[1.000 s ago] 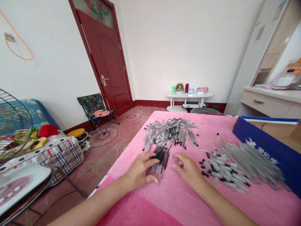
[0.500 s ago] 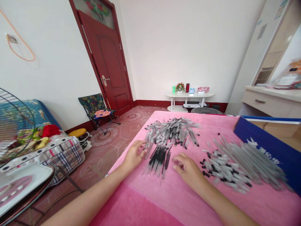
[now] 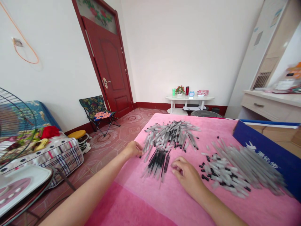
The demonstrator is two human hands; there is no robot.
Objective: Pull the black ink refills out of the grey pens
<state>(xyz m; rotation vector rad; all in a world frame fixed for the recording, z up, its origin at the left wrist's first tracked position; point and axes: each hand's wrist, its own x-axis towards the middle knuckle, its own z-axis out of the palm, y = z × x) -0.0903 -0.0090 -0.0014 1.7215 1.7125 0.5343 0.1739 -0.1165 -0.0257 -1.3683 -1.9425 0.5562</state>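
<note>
My left hand (image 3: 133,148) is at the left edge of a heap of capped pens (image 3: 170,133), thumb and fingers closed on a pen (image 3: 140,156) whose black end pokes out below. The rest of that pen is hidden. My right hand (image 3: 185,169) rests on the pink cloth (image 3: 150,201), its fingers loosely curled, the thumb apart from them and nothing visible between. A bundle of thin pen refills (image 3: 157,161) with dark upper ends lies between my hands. To the right of my right hand is a pile of clear and black pen caps (image 3: 225,172).
Clear pen barrels (image 3: 254,166) lie in a stack beyond the caps. A blue cardboard box (image 3: 263,153) stands at the table's right edge. A tray (image 3: 37,175) and a wire fan guard (image 3: 16,125) are on the left; a folding chair (image 3: 96,110) stands by the red door (image 3: 109,69).
My left hand has drawn back slightly left from the pen heap, with a black end now showing under its fingers. My right hand has stayed nearly in place; the view has tilted slightly.
</note>
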